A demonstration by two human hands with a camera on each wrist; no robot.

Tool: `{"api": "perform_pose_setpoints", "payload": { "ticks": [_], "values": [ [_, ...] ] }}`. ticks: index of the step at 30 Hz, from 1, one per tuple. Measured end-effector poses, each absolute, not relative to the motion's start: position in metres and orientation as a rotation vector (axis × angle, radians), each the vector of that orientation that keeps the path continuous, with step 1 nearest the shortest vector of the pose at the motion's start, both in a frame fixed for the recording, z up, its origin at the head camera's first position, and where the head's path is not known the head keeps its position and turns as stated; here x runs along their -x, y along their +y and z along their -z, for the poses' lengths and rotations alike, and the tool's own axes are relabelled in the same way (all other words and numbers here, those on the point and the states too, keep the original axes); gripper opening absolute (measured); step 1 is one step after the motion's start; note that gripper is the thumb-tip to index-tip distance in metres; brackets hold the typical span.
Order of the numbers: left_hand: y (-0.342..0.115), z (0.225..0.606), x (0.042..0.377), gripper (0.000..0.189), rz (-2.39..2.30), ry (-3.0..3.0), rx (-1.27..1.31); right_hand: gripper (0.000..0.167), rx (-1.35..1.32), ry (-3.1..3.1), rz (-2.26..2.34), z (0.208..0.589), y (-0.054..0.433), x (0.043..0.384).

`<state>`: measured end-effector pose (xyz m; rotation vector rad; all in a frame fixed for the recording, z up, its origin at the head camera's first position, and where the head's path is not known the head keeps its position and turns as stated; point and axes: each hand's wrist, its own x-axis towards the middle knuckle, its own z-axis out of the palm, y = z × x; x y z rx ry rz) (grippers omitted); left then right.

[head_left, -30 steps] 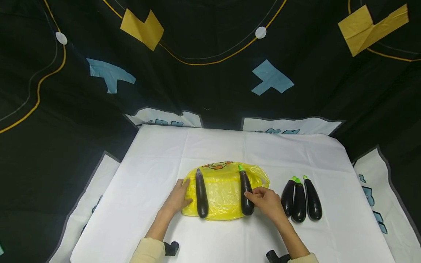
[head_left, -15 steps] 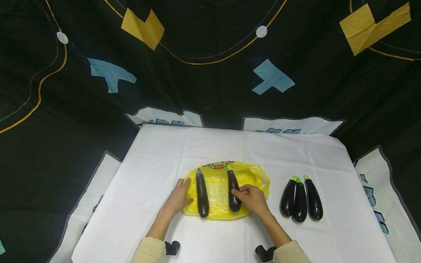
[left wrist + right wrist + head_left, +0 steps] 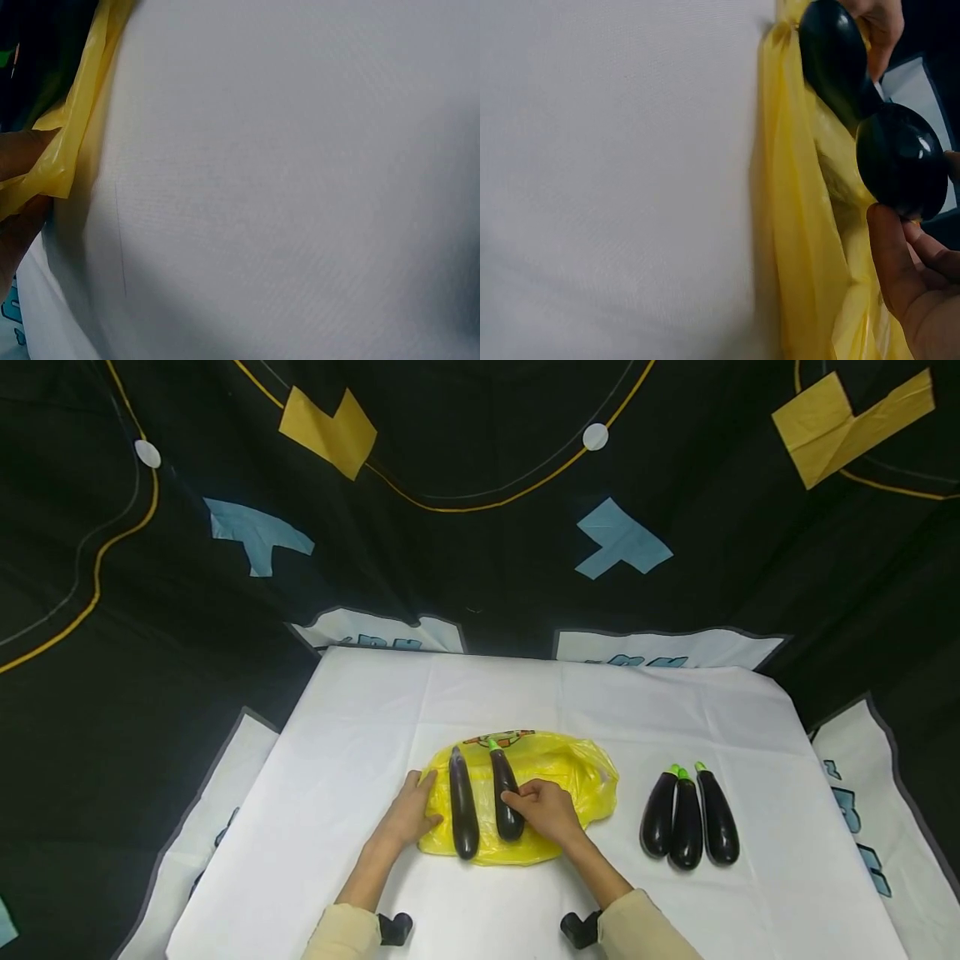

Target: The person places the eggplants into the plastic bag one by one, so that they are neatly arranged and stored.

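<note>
A yellow plastic bag (image 3: 558,760) lies on the white cloth in the head view. My left hand (image 3: 407,810) pinches its left edge; the left wrist view shows a fold of the bag (image 3: 64,150) between fingers and thumb. One eggplant (image 3: 464,810) lies along the bag's left part. To its right, my right hand (image 3: 549,812) grips a second eggplant (image 3: 505,777) with a green stem, over the bag. In the right wrist view, the rounded end of this eggplant (image 3: 904,161) sits between thumb and fingers.
Three more eggplants (image 3: 686,827) lie side by side to the right on the white-covered table (image 3: 787,793). A black curtain (image 3: 465,577) with taped shapes hangs behind the table.
My right hand has moved left with its eggplant, from the bag's right side to near the other eggplant. My left hand has stayed at the bag's left edge.
</note>
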<state>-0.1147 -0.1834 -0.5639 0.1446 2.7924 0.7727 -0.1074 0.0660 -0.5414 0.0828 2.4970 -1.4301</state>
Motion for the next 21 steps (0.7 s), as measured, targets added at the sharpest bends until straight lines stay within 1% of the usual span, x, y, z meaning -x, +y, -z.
{"api": "perform_pose_setpoints", "payload": {
  "ticks": [13,21],
  "values": [
    [-0.182,0.566,0.116,0.077,-0.753,2.785,-0.157,0.042,-0.053,2.485,1.356,0.553,0.05,0.113],
    [-0.182,0.565,0.116,0.076,-0.743,2.788,-0.138,0.041,-0.041,2.485,1.354,0.553,0.044,0.113]
  ]
}}
